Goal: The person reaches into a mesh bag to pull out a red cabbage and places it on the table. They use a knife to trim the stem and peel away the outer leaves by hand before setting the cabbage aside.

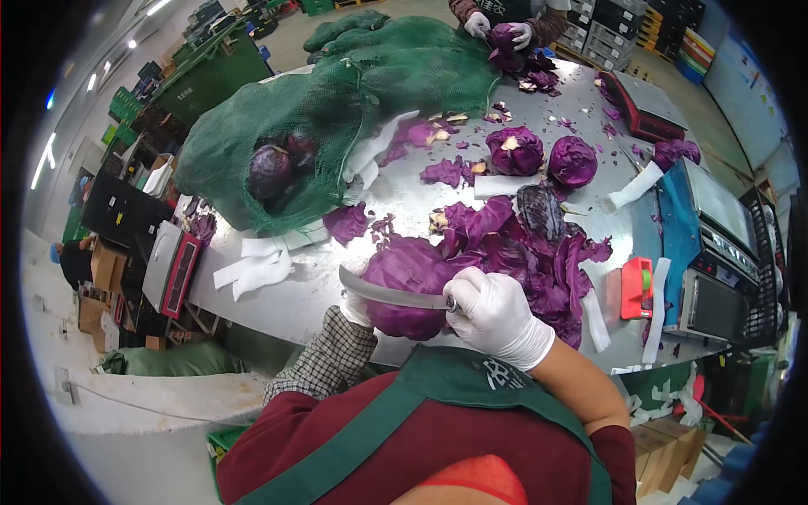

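Observation:
A red cabbage point(406, 273) rests at the near edge of the metal table, right in front of my body. My gloved left hand point(357, 310) steadies it from the left, its fingers mostly hidden behind the cabbage and blade. In a closed fist, my gloved right hand point(491, 310) grips a curved knife point(391, 293) by the handle. The blade points left and lies across the front of the cabbage in this view. Loose purple leaves point(551, 269) are heaped just beyond and to the right of my right hand.
Green mesh sacks point(337, 93) with cabbages cover the far left. More red cabbages point(573, 162) stand farther back. A red tape dispenser point(636, 288) and blue machine point(686, 244) are on the right, white foam strips point(261, 268) on the left. Across the table, another person's gloved hands point(520, 34) hold a cabbage.

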